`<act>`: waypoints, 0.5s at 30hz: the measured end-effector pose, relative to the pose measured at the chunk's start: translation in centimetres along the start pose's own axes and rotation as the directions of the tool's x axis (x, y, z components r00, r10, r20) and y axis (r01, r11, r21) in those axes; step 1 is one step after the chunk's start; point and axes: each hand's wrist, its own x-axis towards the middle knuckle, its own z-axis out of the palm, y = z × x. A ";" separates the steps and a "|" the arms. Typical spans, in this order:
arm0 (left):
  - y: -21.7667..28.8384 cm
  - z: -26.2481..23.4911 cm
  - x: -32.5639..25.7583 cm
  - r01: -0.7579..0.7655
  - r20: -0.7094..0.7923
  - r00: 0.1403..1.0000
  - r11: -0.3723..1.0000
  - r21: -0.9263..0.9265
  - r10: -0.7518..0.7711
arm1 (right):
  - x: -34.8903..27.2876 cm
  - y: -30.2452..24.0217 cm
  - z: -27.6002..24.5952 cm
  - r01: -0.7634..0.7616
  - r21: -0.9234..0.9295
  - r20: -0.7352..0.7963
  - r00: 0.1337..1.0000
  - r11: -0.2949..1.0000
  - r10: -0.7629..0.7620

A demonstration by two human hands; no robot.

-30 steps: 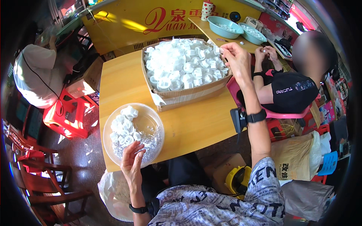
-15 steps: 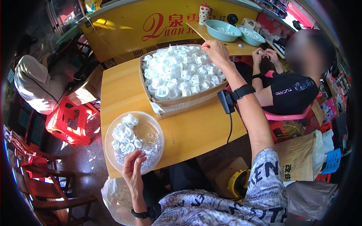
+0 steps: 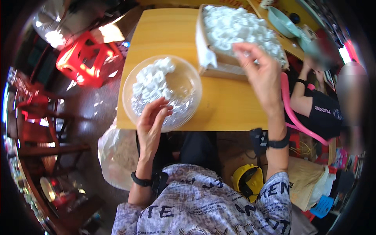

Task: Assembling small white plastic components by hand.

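Observation:
My left hand is over the near rim of a round clear plastic basin, fingers curled and held apart from the thumb, nothing plainly between them. In the basin lie a heap of white plastic pieces and many small clear bits. Smeared by motion, my right hand hangs at the near side of a cardboard box; whether its fingers hold anything does not show. White plastic caps or fittings, blurred, fill the box up to its top.
Both containers stand on a yellow wooden table. At right, a person in a black shirt sits beside a pale green basin. A red stool and wooden chairs are at left. A whitish bag hangs below the table edge.
My right hand has come back from the box's far right corner to its near side. My left hand stays by the basin. The whole view has shifted, with my head turned.

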 end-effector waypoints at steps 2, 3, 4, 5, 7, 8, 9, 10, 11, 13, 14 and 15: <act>-0.2 0.0 0.2 -0.001 -0.001 1.000 1.000 -0.028 0.001 | -2.1 -1.1 3.1 0.028 0.114 0.195 0.980 0.993 -0.050; -0.4 -0.1 0.1 0.006 -0.020 1.000 1.000 -0.023 -0.007 | -2.9 -1.4 4.6 0.001 0.117 0.275 0.961 0.993 -0.033; -0.5 -0.1 0.1 -0.011 -0.021 1.000 0.999 -0.039 0.010 | -3.4 -1.6 6.1 -0.021 0.115 0.345 0.938 0.993 -0.021; -0.5 -0.1 0.1 -0.030 -0.021 0.999 0.998 -0.057 0.029 | -3.9 -1.1 7.8 -0.017 0.167 0.350 0.936 0.986 -0.043; -0.4 0.0 -0.1 -0.016 -0.005 1.000 0.998 -0.059 0.015 | -4.1 0.5 11.0 0.019 0.125 0.319 0.946 0.992 -0.058; -0.3 0.1 -0.2 -0.012 0.003 1.000 0.998 -0.065 0.012 | -3.8 1.0 12.2 0.051 0.078 0.288 0.955 0.996 -0.071; -0.2 0.0 -0.4 -0.014 -0.004 1.000 0.998 -0.062 0.014 | -3.3 1.1 13.1 0.054 0.084 0.291 0.954 0.995 -0.076; -0.1 -0.1 -0.5 -0.007 0.009 1.000 0.999 -0.053 0.007 | -2.7 1.2 13.9 0.051 0.026 0.292 0.955 0.998 -0.056; 0.0 -0.1 -0.6 0.000 0.022 1.000 0.999 -0.045 0.001 | -2.2 1.2 14.5 0.048 -0.033 0.290 0.956 0.998 -0.036; -0.2 -0.2 -0.6 -0.001 0.042 0.999 0.999 -0.047 0.003 | -1.4 1.4 15.7 0.036 -0.066 0.316 0.949 0.997 -0.014; -0.2 -0.2 -0.7 0.005 0.064 0.998 0.999 -0.047 -0.002 | -1.1 1.7 16.3 0.019 -0.100 0.341 0.940 0.995 0.017; -0.2 -0.2 -0.7 0.014 0.069 0.998 0.999 -0.038 -0.012 | -0.9 1.9 17.0 0.052 -0.113 0.311 0.950 0.992 -0.015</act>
